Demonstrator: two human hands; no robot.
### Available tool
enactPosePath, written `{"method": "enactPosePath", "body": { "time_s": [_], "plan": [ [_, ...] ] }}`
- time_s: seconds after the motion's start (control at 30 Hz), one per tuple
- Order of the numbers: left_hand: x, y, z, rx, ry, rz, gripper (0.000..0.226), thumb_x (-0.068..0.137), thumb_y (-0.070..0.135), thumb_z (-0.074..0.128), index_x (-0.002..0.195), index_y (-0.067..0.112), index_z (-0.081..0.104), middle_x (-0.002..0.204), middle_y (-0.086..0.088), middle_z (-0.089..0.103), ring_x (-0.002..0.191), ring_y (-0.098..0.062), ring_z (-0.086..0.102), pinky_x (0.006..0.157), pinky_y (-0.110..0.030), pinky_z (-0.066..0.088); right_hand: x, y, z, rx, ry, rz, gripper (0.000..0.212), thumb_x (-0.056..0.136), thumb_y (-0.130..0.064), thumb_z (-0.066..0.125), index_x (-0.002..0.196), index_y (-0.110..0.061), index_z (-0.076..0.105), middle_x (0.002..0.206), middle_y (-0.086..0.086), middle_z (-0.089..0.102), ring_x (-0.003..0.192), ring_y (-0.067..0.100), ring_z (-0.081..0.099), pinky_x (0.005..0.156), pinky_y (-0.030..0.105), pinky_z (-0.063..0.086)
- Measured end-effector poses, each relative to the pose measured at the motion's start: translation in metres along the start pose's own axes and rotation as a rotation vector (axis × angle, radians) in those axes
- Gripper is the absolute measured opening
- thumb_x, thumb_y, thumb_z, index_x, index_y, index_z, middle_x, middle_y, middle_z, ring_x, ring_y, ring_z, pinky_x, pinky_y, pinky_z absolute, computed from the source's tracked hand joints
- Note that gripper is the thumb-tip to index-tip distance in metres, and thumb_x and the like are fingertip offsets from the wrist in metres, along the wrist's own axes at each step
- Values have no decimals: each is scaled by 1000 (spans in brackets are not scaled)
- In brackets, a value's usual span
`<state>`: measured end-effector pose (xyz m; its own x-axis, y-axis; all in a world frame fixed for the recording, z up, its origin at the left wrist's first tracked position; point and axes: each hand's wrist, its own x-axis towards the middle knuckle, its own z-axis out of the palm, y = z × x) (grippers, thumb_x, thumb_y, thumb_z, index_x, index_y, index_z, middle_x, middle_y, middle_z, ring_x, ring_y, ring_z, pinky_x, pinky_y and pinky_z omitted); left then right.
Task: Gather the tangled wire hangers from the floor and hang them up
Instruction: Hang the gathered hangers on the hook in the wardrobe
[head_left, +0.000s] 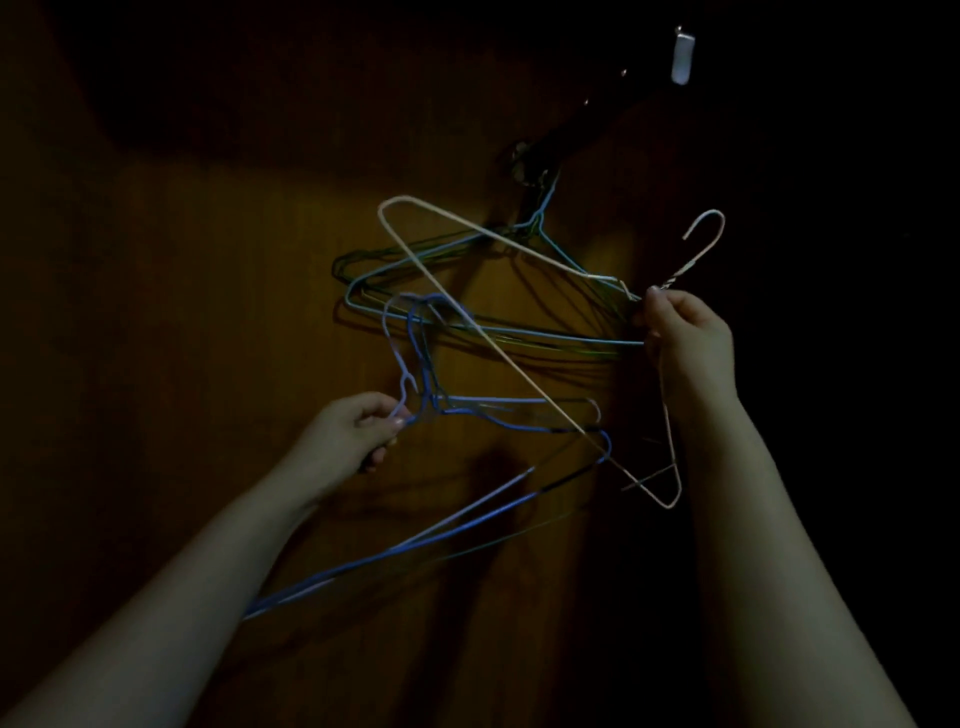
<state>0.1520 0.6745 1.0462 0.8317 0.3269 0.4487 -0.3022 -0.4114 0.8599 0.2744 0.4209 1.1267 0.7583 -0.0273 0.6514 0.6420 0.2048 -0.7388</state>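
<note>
A: Hangers, wire, tangled. Status?

B: Sorting, mid-air, before a wooden panel (208, 312). Right hand (685, 332) closed at the neck of the white hanger (467, 332), hook up. Left hand (353, 426) pinched shut on the necks of the blue hangers (457, 525). White frame threaded through the blue bundle (crossing near the lower right corner).

A: Already hung?

B: Green and teal hangers (467, 322), on a dark peg (550, 150) above.

A: Next?

B: Probably: slide white frame clear of blue wires, then lift hook to peg. Gentle pull only; snagging likely.
</note>
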Motion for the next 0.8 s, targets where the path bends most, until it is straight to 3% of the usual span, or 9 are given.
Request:
{"method": "enactPosePath", "body": {
  "time_s": [0.17, 0.27, 0.4, 0.53, 0.63, 0.8],
  "plan": [
    [9, -16, 6, 45, -35, 6, 23, 92, -2, 49, 81, 16, 58, 52, 6, 49, 36, 1, 41, 38, -10, 30, 31, 3, 16, -6, -3, -3, 20, 94, -25, 56, 77, -19, 63, 70, -3, 58, 59, 4, 55, 57, 19, 44],
    [17, -21, 11, 103, -98, 18, 22, 91, -3, 51, 80, 14, 59, 41, 7, 49, 37, 1, 41, 40, -9, 30, 50, 3, 32, -62, -41, -28, 19, 93, -28, 58, 77, -21, 65, 73, 0, 62, 71, 16, 58, 66, 30, 47],
    [31, -21, 16, 164, -138, 43, 21, 90, -2, 53, 80, 16, 59, 41, 8, 50, 37, 0, 42, 40, -10, 31, 74, -6, 53, -140, -88, -49, 20, 94, -28, 57, 79, -18, 64, 74, -5, 61, 59, 2, 51, 49, 11, 38],
    [42, -22, 13, 142, -145, 53, 17, 90, -3, 52, 82, 11, 60, 41, 6, 50, 37, -1, 42, 40, -10, 31, 99, -15, 71, -69, -108, -11, 16, 94, -22, 57, 85, -11, 64, 70, -4, 60, 46, -4, 55, 43, 10, 39],
    [53, -22, 8, 153, -166, 45, 17, 91, -1, 53, 82, 13, 61, 44, 7, 51, 40, 0, 43, 41, -12, 33, 120, -21, 87, -78, -131, 21, 15, 94, -24, 57, 86, -14, 64, 78, -2, 64, 72, 9, 65, 62, 21, 52],
    [69, -20, 3, 146, -165, 41, 17, 90, 0, 54, 83, 13, 61, 48, 5, 51, 40, 0, 43, 42, -12, 33, 146, -22, 108, -206, -222, 10, 13, 93, -25, 57, 82, -19, 60, 87, -1, 64, 87, 17, 65, 78, 31, 54]
  ]
}}
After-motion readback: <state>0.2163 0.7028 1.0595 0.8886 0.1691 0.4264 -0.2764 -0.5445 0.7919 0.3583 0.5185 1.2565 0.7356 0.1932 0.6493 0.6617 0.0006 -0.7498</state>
